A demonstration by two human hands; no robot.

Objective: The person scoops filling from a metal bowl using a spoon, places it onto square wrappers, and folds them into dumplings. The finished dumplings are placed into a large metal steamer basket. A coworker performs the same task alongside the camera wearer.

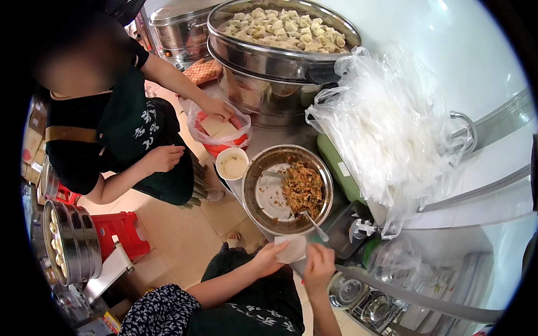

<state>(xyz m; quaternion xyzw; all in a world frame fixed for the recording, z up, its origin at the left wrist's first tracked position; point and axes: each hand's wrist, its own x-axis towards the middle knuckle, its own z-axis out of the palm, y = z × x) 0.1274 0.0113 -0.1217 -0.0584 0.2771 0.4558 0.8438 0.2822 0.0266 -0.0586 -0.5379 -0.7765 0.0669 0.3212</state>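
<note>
My left hand [269,257] holds a thin pale dough wrapper [291,249] by its left edge. At the wrapper's right edge is my right hand [320,260], fingers bent and slightly blurred; whether it grips the wrapper is unclear. Just beyond both hands stands a wide steel bowl [248,196] with minced filling [303,187] heaped on its right side. A metal spoon [314,227] leans out over the near rim, and a flat utensil lies inside. Beside the bowl is a white cup of cloudy liquid [233,164]. Square wrappers [218,127] sit in a red and clear plastic bag [197,133].
A co-worker in a dark apron [126,126] stands at the left, one hand at the bag. Large steel steamers [269,63] hold folded wontons [286,29] at the back. Clear plastic bags [378,126] cover the right side, above a green container [336,161]. Red stools [119,231] stand lower left.
</note>
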